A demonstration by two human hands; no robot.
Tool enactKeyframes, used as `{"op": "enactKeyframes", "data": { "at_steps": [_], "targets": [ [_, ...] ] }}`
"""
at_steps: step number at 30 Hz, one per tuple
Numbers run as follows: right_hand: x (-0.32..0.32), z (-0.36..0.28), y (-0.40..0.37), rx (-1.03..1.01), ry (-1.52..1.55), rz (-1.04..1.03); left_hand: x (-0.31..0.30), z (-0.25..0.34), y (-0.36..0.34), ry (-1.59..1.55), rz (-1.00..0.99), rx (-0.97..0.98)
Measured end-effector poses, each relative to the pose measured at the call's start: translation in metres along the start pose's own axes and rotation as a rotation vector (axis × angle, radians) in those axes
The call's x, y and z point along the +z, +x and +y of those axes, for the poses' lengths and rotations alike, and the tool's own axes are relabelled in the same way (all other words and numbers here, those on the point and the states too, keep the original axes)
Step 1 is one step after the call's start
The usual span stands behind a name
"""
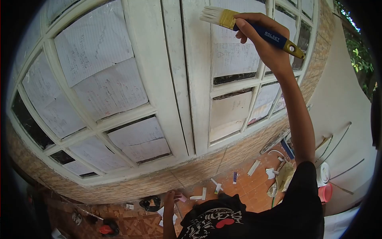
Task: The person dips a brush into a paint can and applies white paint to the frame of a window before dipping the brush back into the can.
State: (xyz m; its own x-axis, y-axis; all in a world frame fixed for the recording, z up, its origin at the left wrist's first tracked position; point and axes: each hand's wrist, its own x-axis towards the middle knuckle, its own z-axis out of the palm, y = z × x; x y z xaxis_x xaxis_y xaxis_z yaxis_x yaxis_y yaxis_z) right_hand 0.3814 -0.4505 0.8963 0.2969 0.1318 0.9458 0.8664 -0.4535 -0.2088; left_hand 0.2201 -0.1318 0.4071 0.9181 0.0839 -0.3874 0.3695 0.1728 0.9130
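Soft daylight, sharp; fisheye warp, black corners

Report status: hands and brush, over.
Right hand shut on paintbrush, bristles at the white window frame. Left hand hangs low, grip unclear. Paper covers most panes; nothing blocks the brush.

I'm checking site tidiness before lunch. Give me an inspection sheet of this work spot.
Surface: white window frame, panes covered with paper.
Job's things: paintbrush, bristles at the frame.
Clutter: paper scraps, rag and tubs on the tiled floor.
Hands: right hand grips the paintbrush; left hand hangs low, grip unclear.
Cables: nothing seen.
Surroundings: tiled wall under the window, white wall at right, foliage.
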Motion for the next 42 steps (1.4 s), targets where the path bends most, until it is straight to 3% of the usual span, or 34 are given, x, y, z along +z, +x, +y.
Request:
{"op": "enactKeyframes", "data": {
  "at_steps": [5,12,17,21,26,28,31,33,36,39,41,42],
  "targets": [
    [0.003,0.008,0.019,-0.096,-0.102,0.016,0.013,0.001,0.002,-0.077,0.055,-0.051],
    [0.019,0.016,0.054,-0.256,-0.022,0.105,0.044,-0.004,0.007,-0.035,-0.022,-0.106],
    [0.049,0.028,0.022,-0.332,-0.090,0.074,0.044,-0.013,0.014,-0.070,-0.051,-0.083],
    [0.064,0.030,-0.062,-0.213,-0.067,-0.125,0.035,-0.013,0.009,-0.052,-0.037,-0.124],
    [0.065,0.030,-0.161,0.103,0.031,-0.496,0.016,-0.021,0.010,-0.024,0.000,-0.190],
    [0.063,0.026,-0.184,0.308,0.099,-0.702,0.009,-0.024,0.011,-0.018,-0.011,-0.181],
    [0.070,0.032,-0.195,0.405,0.152,-0.927,0.005,-0.016,0.012,-0.014,-0.020,-0.183],
    [0.068,0.034,-0.163,0.352,0.087,-0.867,0.002,-0.021,0.018,-0.019,-0.024,-0.168],
    [0.045,0.016,-0.065,0.287,-0.020,-0.597,0.003,-0.012,0.020,-0.019,-0.041,-0.115],
    [0.022,0.007,0.021,-0.109,-0.172,-0.190,0.001,-0.005,0.020,-0.004,-0.055,-0.074],
    [0.012,0.003,0.071,-0.281,-0.157,0.086,0.004,-0.007,0.021,-0.005,-0.061,-0.066],
    [0.011,-0.007,0.088,-0.270,-0.112,0.126,0.005,-0.008,0.020,0.002,-0.046,-0.095]
  ]
}}
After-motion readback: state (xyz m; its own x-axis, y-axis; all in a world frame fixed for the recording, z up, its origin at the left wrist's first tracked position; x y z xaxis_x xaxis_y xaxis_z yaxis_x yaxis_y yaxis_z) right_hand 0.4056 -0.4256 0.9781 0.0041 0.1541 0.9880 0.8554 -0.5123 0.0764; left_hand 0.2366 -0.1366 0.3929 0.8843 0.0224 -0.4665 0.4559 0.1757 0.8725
